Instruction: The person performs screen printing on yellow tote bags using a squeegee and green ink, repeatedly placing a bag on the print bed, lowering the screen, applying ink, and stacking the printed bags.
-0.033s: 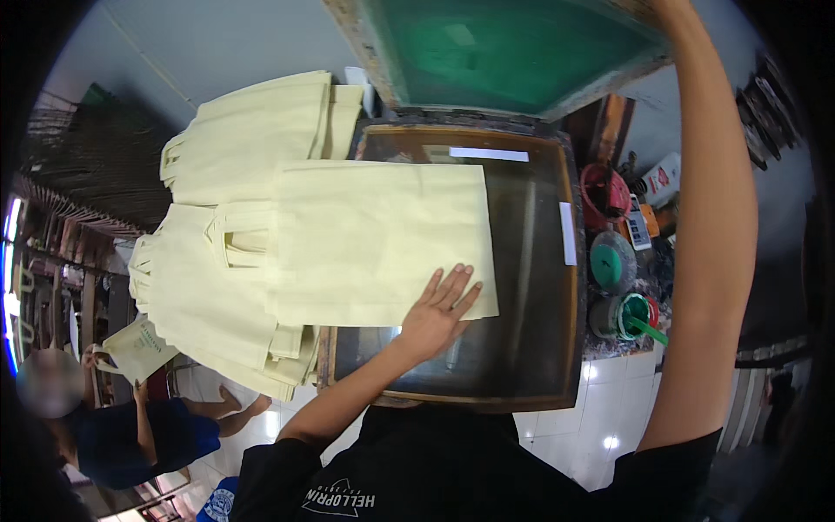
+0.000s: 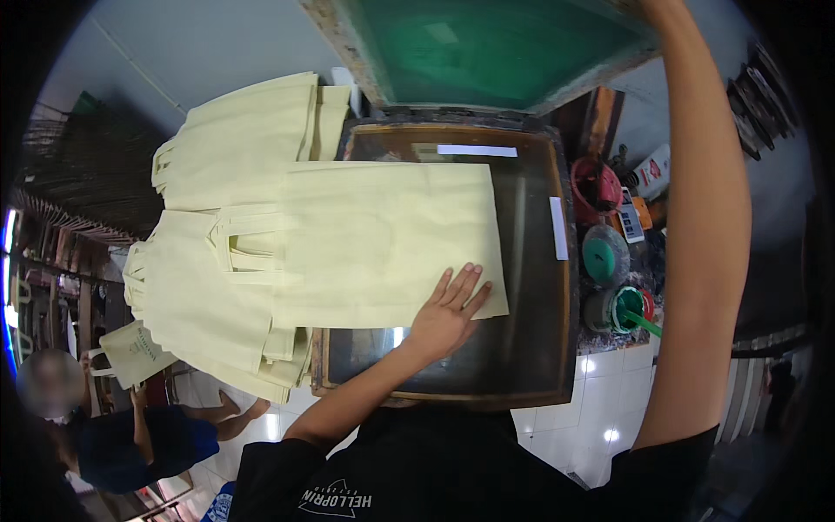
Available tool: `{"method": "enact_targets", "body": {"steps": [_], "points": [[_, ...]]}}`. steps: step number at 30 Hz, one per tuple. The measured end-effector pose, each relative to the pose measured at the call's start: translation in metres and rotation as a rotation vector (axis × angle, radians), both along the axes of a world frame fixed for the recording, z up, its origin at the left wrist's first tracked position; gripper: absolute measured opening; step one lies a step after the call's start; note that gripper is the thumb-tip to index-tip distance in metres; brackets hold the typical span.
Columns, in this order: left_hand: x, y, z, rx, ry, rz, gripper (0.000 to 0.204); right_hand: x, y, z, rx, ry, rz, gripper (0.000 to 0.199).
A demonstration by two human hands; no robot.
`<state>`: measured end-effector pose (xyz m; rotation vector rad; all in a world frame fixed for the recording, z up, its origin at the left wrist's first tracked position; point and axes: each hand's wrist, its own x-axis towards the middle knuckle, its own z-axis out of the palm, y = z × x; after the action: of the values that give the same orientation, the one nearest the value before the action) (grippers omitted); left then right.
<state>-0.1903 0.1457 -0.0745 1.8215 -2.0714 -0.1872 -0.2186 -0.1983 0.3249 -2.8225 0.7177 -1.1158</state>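
Observation:
My left hand lies flat with its fingers spread on the lower right part of a pale yellow cloth bag. The bag's handle end rests over a stack of similar bags, and its body reaches across a dark glass-topped board in a wooden frame. My right arm is raised at the right. At the top edge my right hand, mostly cut off, grips the corner of a raised printing screen with green mesh. Its fingers are largely out of view.
Another bag stack lies behind. White strips mark the board. Right of it stand a red bucket, a green-topped container and an open pot of green paint. At lower left another person holds a printed bag.
The bag has slid a little to the right over the board, my left hand moving with it. My right hand keeps the screen raised. The whole view has shifted slightly.

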Motion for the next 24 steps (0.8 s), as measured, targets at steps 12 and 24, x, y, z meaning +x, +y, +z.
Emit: {"method": "enact_targets", "body": {"steps": [12,24], "points": [[0.032,-0.118,0.014,-0.338,0.21,0.046,0.032,-0.001,0.0,-0.004,-0.068,0.015,0.015,0.036],[0.207,-0.154,0.01,-0.05,-0.159,0.386,0.028,-0.007,0.011,-0.003,-0.074,0.033,0.048,0.037]]}}
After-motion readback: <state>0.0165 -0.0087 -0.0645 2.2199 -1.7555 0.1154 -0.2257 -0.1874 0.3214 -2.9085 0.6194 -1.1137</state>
